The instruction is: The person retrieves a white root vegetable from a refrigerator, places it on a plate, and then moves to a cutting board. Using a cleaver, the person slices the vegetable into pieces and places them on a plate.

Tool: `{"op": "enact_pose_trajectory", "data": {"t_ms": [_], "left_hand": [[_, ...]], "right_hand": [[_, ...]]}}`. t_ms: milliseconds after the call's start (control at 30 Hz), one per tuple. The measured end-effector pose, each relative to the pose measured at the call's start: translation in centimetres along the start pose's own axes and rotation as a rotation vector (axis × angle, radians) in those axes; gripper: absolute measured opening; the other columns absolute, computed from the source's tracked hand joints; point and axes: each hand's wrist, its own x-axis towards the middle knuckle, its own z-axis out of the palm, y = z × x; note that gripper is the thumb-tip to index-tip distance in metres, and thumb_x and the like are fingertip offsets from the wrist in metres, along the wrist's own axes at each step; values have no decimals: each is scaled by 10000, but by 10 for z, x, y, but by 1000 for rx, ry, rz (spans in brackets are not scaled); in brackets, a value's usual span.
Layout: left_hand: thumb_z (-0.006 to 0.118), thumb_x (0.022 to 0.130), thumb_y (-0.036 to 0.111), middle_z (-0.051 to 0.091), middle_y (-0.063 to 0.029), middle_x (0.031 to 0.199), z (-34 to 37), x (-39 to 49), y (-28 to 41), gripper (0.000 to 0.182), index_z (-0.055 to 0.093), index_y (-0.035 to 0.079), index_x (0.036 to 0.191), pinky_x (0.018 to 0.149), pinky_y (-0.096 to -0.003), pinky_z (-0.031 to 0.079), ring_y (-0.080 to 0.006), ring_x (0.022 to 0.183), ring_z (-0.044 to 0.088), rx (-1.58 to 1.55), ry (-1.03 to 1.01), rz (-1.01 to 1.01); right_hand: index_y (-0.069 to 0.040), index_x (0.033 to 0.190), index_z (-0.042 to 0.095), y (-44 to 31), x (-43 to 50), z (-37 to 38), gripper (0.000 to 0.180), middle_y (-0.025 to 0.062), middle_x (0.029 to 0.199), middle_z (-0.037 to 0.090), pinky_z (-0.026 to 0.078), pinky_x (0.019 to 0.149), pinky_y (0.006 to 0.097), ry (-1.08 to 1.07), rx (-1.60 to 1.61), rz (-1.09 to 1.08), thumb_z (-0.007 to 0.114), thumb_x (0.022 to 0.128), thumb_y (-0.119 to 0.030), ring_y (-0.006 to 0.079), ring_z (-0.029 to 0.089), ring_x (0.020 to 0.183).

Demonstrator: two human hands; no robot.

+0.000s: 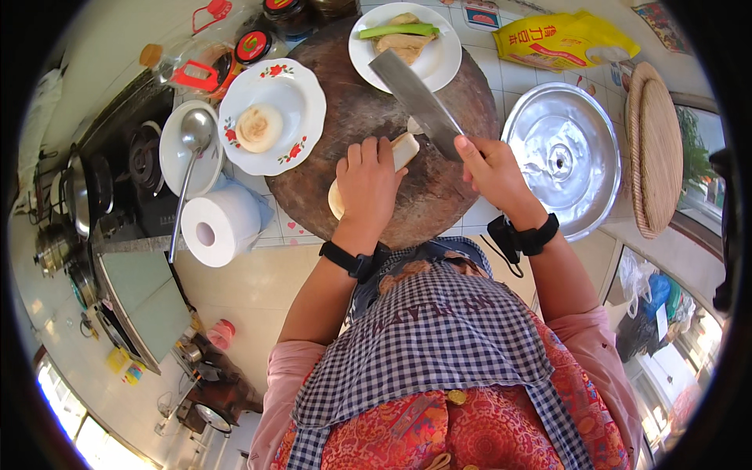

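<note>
My right hand (490, 173) grips a metal cleaver (417, 103), its broad blade slanting up and left above a round wooden chopping board (435, 205). My left hand (367, 182) presses on a pale piece of flatbread (404, 150) on the board. A small white piece (415, 126) lies beside the blade. Part of another round flatbread (336, 200) shows under the left hand's outer edge. At the board's left, a flowered plate (305, 100) holds a browned round flatbread (258, 127). A white plate (449, 61) at the far side holds a green vegetable piece (399, 30) and pale food slices (405, 47).
On the left are a white bowl (170, 158) with a steel ladle (197, 129), a paper roll (223, 226), an oil bottle (197, 67) and lidded jars (254, 47). On the right are a metal lid (558, 194), a yellow packet (552, 41) and a woven round mat (658, 153).
</note>
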Motion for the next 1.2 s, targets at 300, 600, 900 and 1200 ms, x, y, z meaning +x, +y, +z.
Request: {"op": "enact_pose_trajectory", "data": {"t_ms": [300, 600, 900, 1200], "left_hand": [[766, 835, 313, 666, -110, 1009, -22, 17, -38, 455, 648, 12, 1155, 757, -354, 504, -240, 885, 630, -654, 258, -259], [637, 965, 218, 722, -5, 894, -38, 38, -108, 275, 702, 13, 1135, 685, -224, 498, -70, 776, 644, -1172, 109, -535], [698, 888, 208, 708, -107, 816, -39, 24, -111, 330, 661, 54, 1177, 634, -354, 530, -268, 704, 684, -213, 211, -367], [749, 803, 207, 622, -149, 1175, -12, -8, -36, 499, 598, 60, 1255, 859, -402, 494, -331, 1028, 613, -260, -114, 381]], "right_hand": [[37, 861, 667, -35, 22, 23, 634, 76, 605, 590, 409, 453, 249, -159, 341, -86, 465, 1010, -546, 108, 510, 455], [-25, 985, 597, -89, 54, 70, 576, 85, 609, 587, 409, 428, 271, -274, 432, -34, 431, 1009, -576, 129, 483, 416], [3, 977, 619, -78, 33, 36, 462, 60, 699, 609, 431, 560, 254, -152, 206, -165, 491, 1025, -438, 100, 525, 561], [1, 1131, 627, 8, -44, -9, 279, 69, 688, 500, 406, 585, 283, 216, -91, -184, 645, 896, -148, 126, 431, 620]]}}
